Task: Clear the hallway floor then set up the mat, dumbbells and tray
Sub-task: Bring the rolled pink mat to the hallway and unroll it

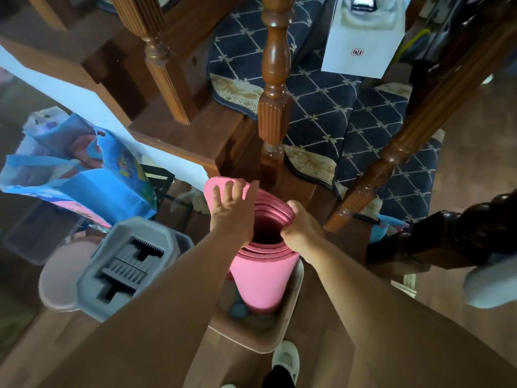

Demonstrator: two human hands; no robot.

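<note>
Two hands work the rolled pink yoga mat [260, 278], upright in a tub [297, 278] below the fingers. The left hand [232, 211] is spread flat against the loose flap and the right hand [299, 228] pinches the rim layers. Lift straight up. The bluish lumps [237, 308] beneath are perhaps dumbbells.

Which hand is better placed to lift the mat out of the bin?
Probably right: the right hand pinches the rolled rim of the mat, ready to pull up; the left hand only rests straight fingers on its loose flap.
</note>
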